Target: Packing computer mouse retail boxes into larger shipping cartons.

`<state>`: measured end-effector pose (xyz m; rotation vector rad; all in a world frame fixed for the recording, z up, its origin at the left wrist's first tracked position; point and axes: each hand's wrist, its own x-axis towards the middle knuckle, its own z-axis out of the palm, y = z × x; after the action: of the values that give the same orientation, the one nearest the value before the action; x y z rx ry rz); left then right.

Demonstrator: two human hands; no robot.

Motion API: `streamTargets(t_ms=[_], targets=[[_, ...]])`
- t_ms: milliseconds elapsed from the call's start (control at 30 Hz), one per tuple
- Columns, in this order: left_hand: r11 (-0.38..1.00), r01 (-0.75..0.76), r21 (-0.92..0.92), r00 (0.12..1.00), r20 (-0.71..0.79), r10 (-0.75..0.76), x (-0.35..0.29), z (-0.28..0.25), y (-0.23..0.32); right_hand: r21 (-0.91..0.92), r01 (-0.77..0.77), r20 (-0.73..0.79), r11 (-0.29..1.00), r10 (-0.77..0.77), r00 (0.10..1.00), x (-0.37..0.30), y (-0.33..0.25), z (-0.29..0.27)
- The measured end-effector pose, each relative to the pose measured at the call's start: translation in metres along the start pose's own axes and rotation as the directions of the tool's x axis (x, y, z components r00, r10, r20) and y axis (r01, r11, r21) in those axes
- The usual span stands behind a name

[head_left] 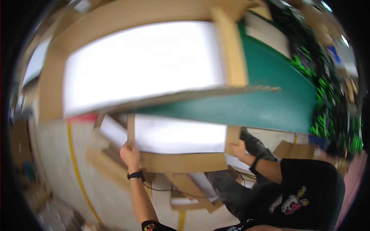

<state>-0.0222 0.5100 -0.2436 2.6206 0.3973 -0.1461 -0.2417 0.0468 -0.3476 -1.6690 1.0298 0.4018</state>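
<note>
Between my hands is a shallow cardboard box (183, 162) with a white inside, held below the edge of the green table. My left hand (130, 156) grips its left end near the front corner, thumb over the rim. My right hand (239, 149) is closed at its right end, partly blurred. The far side of this box passes beneath the table edge and a larger cardboard box (235, 54). That larger box lies on the table with a white sheet or lining (144, 65) in it, smeared by motion.
The green tabletop (277, 88) extends right, beside a heap of black and bright-green packaged items (322, 90). Cardboard pieces (190, 186) lie on the floor below my hands. A yellow line (77, 173) runs along the pale floor at left.
</note>
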Motion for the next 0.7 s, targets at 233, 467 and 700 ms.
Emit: streamTargets(t_ms=[233, 467, 700], targets=[[0.992, -0.106, 0.067, 0.938, 0.337, 0.077, 0.085, 0.115, -0.1, 0.606, -0.401, 0.482, 0.687, 0.084, 0.872, 0.091, -0.027, 0.137], [0.988, -0.113, 0.109, 0.723, 0.691, 0.007, -0.093, 0.155, -0.01, 0.103, 0.449, 0.717, 0.888, -0.379, 0.585, -0.03, -0.085, 0.03], [0.644, 0.217, -0.733, 0.225, 0.68, 0.698, -0.25, 0.071, 0.428, 0.022, 0.217, 0.203, 0.976, -0.217, 0.955, -0.086, -0.169, -0.37]])
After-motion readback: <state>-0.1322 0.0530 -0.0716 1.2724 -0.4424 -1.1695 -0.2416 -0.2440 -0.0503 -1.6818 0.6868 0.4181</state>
